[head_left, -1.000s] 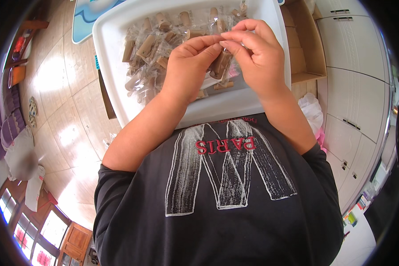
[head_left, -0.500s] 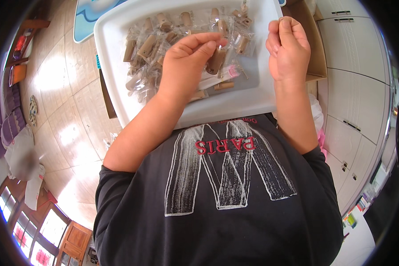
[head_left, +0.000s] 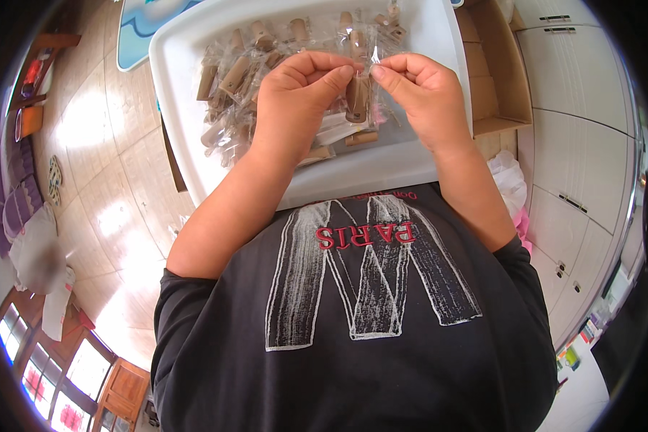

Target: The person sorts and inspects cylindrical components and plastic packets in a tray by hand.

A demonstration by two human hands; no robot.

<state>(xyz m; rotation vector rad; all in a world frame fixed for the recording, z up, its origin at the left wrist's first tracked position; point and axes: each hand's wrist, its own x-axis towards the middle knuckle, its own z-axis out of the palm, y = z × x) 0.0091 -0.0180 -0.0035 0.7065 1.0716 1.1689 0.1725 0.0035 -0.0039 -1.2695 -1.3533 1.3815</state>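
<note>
Between my hands hangs a clear plastic bag with a brown cylinder (head_left: 357,103) inside. My left hand (head_left: 300,90) pinches the bag's upper left edge between thumb and fingers. At the upper right edge, my right hand (head_left: 426,92) is closed with thumb against fingertips, gripping the plastic. Below them a large white tub (head_left: 381,169) holds a heap of similar bagged brown cylinders (head_left: 235,74). One loose brown cylinder (head_left: 361,137) lies near the tub's front side, under the held bag.
Right of the tub stands an open cardboard box (head_left: 493,68), with white cabinets (head_left: 576,108) beyond. A white plastic bag (head_left: 507,183) sits by my right arm. Tiled floor (head_left: 86,187) and a blue patterned surface (head_left: 144,32) are to the left.
My right hand has come down and left from above the tub's right rim to the bag, taking hold of its edge. My left hand has barely moved and still holds the bag.
</note>
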